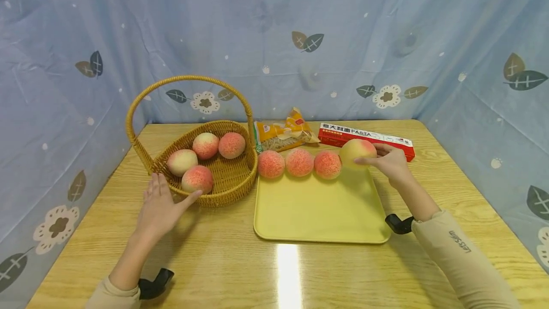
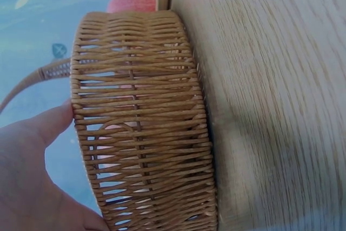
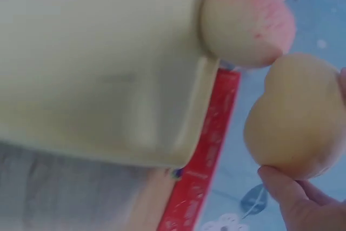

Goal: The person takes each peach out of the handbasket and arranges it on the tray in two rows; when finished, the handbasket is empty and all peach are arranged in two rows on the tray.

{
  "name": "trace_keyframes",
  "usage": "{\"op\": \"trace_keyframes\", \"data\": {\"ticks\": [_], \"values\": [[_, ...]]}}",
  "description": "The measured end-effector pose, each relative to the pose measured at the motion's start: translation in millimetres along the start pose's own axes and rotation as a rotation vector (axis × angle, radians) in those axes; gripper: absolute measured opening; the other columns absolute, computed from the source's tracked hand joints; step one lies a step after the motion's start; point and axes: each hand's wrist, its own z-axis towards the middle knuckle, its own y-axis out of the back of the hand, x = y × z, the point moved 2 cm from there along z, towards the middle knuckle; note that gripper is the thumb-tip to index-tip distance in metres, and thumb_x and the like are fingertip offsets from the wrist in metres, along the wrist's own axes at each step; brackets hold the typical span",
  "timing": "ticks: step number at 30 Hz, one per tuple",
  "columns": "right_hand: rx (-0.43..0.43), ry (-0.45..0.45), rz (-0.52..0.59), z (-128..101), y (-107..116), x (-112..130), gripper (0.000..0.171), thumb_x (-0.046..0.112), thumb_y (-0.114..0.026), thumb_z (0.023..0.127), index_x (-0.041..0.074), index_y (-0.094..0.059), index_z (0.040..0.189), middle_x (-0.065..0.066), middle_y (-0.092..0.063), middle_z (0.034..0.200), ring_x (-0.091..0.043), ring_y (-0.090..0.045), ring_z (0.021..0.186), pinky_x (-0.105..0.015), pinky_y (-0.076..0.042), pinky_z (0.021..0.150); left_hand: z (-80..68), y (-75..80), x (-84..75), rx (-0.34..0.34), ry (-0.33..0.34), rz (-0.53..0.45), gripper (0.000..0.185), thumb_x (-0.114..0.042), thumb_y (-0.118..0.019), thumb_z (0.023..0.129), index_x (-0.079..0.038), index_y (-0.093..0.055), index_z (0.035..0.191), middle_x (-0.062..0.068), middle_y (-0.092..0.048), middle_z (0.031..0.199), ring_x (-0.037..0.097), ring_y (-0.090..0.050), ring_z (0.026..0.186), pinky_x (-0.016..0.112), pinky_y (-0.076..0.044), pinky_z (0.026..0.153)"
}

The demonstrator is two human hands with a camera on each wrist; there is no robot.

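Fingers of the right hand (image 1: pixel 388 162) are curling round a pale yellow peach (image 1: pixel 358 151), holding it at the right end of a row along the far edge of the yellow tray (image 1: pixel 319 213), right of centre in the head view; from the right wrist, the peach (image 3: pixel 297 117) is hanging just clear of the tray's rim, so it seems not yet set down. Three pink peaches (image 1: pixel 299 162) are already lying side by side on that edge. At lower left, the left hand (image 1: pixel 160 204) is lying spread, fingers straight, thumb touching the wicker basket (image 1: pixel 229 185) near its front wall. Four peaches (image 1: pixel 201 161) are sitting inside the basket, so judging by the count, roughly half the fruit looks moved over. Behind the tray, a snack bag (image 1: pixel 283 135) and a red pasta box (image 1: pixel 386 138) are lying on the worktop (image 1: pixel 214 261).
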Motion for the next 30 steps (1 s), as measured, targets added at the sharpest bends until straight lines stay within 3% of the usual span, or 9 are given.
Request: {"op": "trace_keyframes", "data": {"ticks": [6,13,18,23,30], "values": [[0.024,-0.041,-0.032,4.8,0.2,-12.8,0.087,0.028,-0.079,0.081,-0.01,-0.034,0.145,-0.029,-0.04,0.145,-0.042,-0.041,0.128,-0.05,-0.042,0.103,-0.2,0.5,0.3,-0.004,-0.007,0.002,0.118,-0.07,-0.044,0.09,0.022,0.007,0.142,0.04,0.015,0.149,0.054,0.008,0.139,0.064,-0.002,0.112],[0.082,-0.01,-0.123,8.8,-5.7,-19.4,0.079,0.02,-0.08,0.077,-0.014,-0.041,0.137,-0.031,-0.046,0.135,-0.039,-0.047,0.116,-0.043,-0.044,0.094,0.2,0.3,0.4,-0.01,-0.014,-0.001,0.117,-0.069,-0.045,0.091,0.023,0.006,0.142,0.041,0.014,0.149,0.054,0.008,0.14,0.065,-0.002,0.112],[0.109,-0.003,-0.167,13.9,-10.0,-24.3,0.081,0.018,-0.082,0.075,-0.014,-0.039,0.136,-0.032,-0.045,0.135,-0.042,-0.045,0.118,-0.048,-0.044,0.097,-0.4,0.3,0.1,-0.009,-0.01,-0.007,0.117,-0.069,-0.045,0.09,0.023,0.006,0.142,0.041,0.014,0.149,0.054,0.008,0.14,0.065,-0.002,0.112],[0.117,0.029,-0.219,15.4,-9.3,-23.2,0.085,0.021,-0.082,0.076,-0.015,-0.036,0.138,-0.035,-0.042,0.136,-0.047,-0.044,0.121,-0.055,-0.041,0.1,-0.5,0.5,0.0,-0.007,-0.006,-0.007,0.117,-0.07,-0.044,0.09,0.022,0.007,0.142,0.04,0.014,0.149,0.054,0.007,0.14,0.065,-0.003,0.112],[0.206,0.112,-0.35,13.1,-2.0,-5.9,0.091,0.026,-0.078,0.081,-0.018,-0.027,0.143,-0.038,-0.035,0.143,-0.052,-0.036,0.129,-0.06,-0.035,0.104,-0.5,1.1,-0.1,-0.006,-0.01,-0.002,0.117,-0.07,-0.044,0.091,0.023,0.006,0.142,0.041,0.014,0.149,0.055,0.007,0.139,0.065,-0.003,0.112]]}}
